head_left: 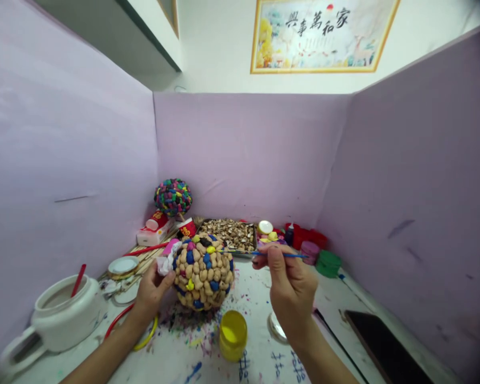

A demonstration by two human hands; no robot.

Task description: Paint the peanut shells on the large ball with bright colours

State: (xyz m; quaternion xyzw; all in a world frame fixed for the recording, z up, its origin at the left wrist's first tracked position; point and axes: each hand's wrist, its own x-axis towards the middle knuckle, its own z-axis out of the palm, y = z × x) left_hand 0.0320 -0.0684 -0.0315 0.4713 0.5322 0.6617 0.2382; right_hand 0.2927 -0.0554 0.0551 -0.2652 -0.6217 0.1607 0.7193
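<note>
A ball covered in peanut shells (203, 280), some painted blue, yellow, pink or black, stands on the paint-flecked table. At its left side my left hand (154, 288) is closed on a crumpled white tissue (168, 261), which presses against the ball. My right hand (290, 282) pinches a thin blue paintbrush (282, 255). The brush points left, and its tip reaches a yellow shell near the ball's top; whether it touches, I cannot tell. In front of the ball is an uncapped jar of yellow paint (232, 338).
A tray of shell pieces (230, 233) lies at the back, with a multicoloured ball (173, 197) to its left. Paint jars (328, 263) stand at right. A white pot (66, 314) is at left, a dark phone (384, 346) at right. Purple panels (252, 154) enclose the table.
</note>
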